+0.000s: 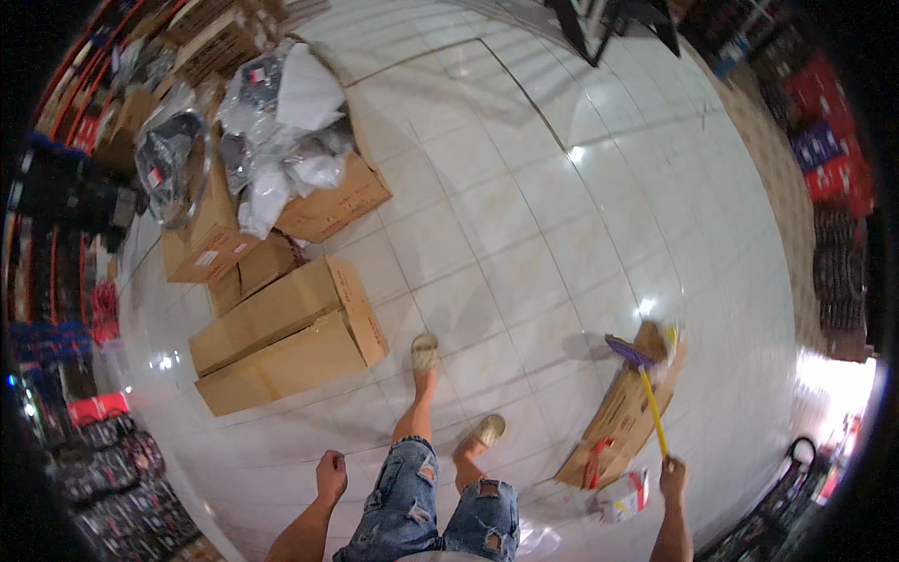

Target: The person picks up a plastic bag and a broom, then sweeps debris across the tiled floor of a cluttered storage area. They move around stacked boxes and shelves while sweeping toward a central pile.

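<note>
My right hand (672,471) grips the top of a yellow broom handle (653,412). Its purple brush head (629,351) rests against a flattened cardboard piece (623,412) lying on the white tiled floor (524,215). A crumpled white and red wrapper (623,496) lies by that cardboard, just left of my right hand. My left hand (330,471) hangs at my side with its fingers curled and nothing in it. I stand in torn jeans shorts and sandals, one foot (425,354) ahead of the other foot (487,432).
Closed cardboard boxes (290,337) sit stacked to my left. Behind them an open box (323,201) overflows with plastic-wrapped goods (281,131). Shelves of packaged goods (829,140) line the right side and shelves (66,178) line the left. A dark stand (609,23) is at the far end.
</note>
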Demonstrator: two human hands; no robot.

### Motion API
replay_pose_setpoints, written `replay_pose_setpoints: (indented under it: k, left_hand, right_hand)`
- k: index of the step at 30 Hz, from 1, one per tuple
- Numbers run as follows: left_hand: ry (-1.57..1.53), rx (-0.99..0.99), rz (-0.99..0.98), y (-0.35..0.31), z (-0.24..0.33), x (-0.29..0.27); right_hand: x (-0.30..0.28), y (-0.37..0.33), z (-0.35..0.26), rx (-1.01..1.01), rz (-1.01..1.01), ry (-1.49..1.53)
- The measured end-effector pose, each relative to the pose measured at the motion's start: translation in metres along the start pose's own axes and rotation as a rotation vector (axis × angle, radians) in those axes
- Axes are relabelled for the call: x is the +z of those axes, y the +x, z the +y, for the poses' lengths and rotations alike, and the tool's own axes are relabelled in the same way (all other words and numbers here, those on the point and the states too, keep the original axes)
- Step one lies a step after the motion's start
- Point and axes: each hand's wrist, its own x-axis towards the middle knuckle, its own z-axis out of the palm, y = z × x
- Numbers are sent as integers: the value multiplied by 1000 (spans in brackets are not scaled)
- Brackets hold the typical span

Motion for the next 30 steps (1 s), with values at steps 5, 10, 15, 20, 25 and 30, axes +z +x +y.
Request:
replay_pose_setpoints:
  k: [5, 10, 15, 20, 25, 30]
  left_hand:
    - [-25, -41, -80, 58, 57, 13]
    - [3, 16, -84, 209, 159, 13]
    - [-366, -67, 6, 276, 218, -12]
    - [-367, -521, 20, 246, 165, -18]
    - [-241, -718, 15, 215, 119, -25]
    - [-382, -601, 48, 289, 200, -49]
  right_hand:
    - [-25, -22, -152, 170, -227, 619]
    - [29, 112, -495, -164, -188, 635]
    - [105, 314, -916, -688, -39, 265]
    - [203, 448, -1184, -904, -62, 65]
    - [264, 502, -1127, -916, -173, -54]
    - [105, 457, -852, -490, -310, -229]
